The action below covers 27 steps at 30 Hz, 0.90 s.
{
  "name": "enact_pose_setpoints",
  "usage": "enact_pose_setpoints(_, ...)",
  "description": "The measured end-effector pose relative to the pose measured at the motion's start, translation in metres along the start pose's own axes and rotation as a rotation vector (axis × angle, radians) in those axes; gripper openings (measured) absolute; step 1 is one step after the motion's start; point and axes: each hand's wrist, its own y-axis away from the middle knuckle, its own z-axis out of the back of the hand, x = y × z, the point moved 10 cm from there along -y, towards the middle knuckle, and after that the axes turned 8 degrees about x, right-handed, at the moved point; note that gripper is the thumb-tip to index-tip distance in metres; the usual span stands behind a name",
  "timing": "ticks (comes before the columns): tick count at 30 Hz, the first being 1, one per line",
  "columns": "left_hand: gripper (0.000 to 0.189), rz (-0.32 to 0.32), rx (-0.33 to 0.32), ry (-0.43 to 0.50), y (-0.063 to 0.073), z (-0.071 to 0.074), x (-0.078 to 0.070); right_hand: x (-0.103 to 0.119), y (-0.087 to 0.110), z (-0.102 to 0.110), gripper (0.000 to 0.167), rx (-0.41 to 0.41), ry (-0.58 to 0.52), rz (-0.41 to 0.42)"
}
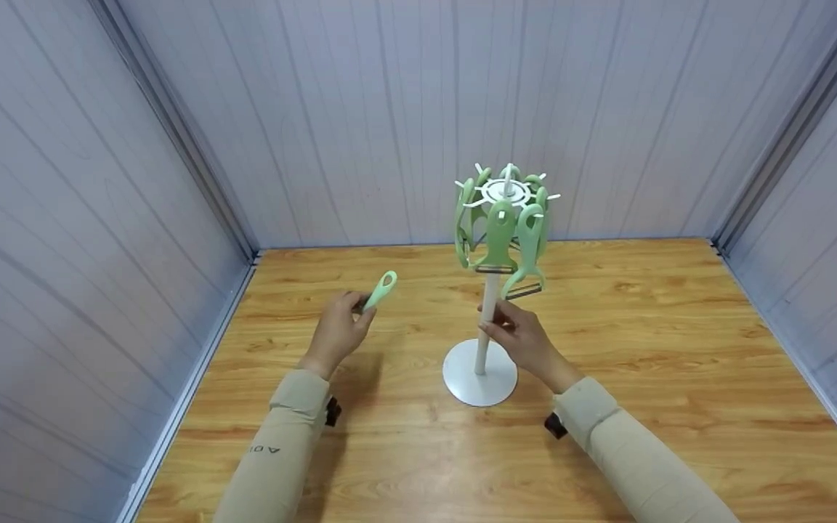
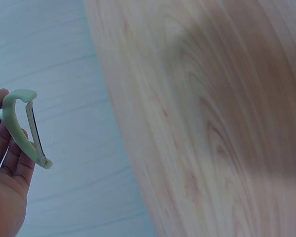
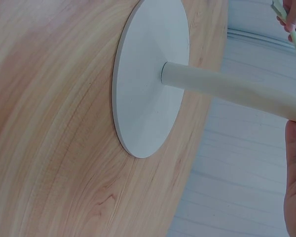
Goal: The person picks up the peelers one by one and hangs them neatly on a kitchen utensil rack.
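My left hand (image 1: 338, 332) holds a light green peeler (image 1: 381, 290) above the table, its looped handle end pointing up and away. In the left wrist view the peeler's curved head (image 2: 14, 123) and metal blade (image 2: 35, 132) show beside the fingers. With thumb and fingers my right hand (image 1: 523, 335) grips the white pole of a stand (image 1: 489, 305), which is upright on a round white base (image 1: 463, 378). Around the stand's top, a white ring with hooks (image 1: 506, 192) carries several green peelers (image 1: 500, 236), hanging blade down. Those at the back are partly hidden.
The stand is on a wood-grain table (image 1: 636, 312). Pale panelled walls (image 1: 360, 123) rise at the back, left and right, with metal strips along the corners.
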Motion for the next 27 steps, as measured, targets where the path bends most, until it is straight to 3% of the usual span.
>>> enact_pose_setpoints(9,0.022,-0.096,-0.071,0.047,0.001,0.010,-0.034,0.000,0.001,0.001,0.026,-0.007,0.000,0.016)
enact_pose_setpoints(27,0.018,-0.383,-0.173,0.094,0.006,0.034,-0.124,0.000,0.001,0.002,0.028,-0.027,0.002,0.009)
